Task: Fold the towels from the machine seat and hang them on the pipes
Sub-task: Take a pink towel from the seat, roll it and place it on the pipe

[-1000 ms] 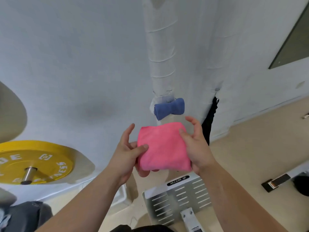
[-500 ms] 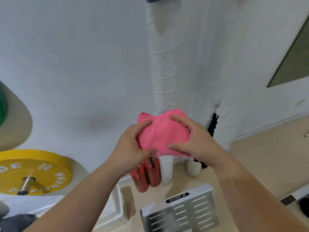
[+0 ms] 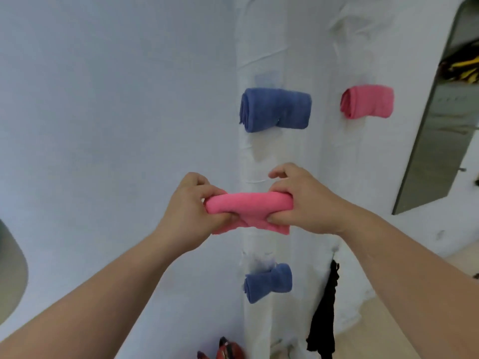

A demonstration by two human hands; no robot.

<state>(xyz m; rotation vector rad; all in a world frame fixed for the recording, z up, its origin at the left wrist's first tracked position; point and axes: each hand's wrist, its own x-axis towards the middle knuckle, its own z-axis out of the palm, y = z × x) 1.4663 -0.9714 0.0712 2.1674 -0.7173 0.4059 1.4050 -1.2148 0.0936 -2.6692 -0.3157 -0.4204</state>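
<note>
While both our hands clench a folded pink towel out in front of us, it stretches level between them as a thick roll, a loose flap hanging below. Our left hand has its grip shut around the towel's left end, thumb tucked under and fingers curled over the top. Our right hand grips the right end the same way, thumb pressed up beneath the roll, forefinger lifted a little off the cloth. The towel sits right before the left pipe, a white wrapped column running up the wall; we cannot tell whether the cloth touches it.

Higher on that pipe hangs a rolled blue towel, lying crosswise. Lower on the same pipe, below our hands, a smaller blue roll is tucked in, tilted down to the left. On the right pipe, near the level of the upper blue towel, sits a second pink roll. A black cloth dangles beside the foot of the right pipe. At the bottom edge some red things peek in, too cut off to tell. A grey panel slants along the right.
</note>
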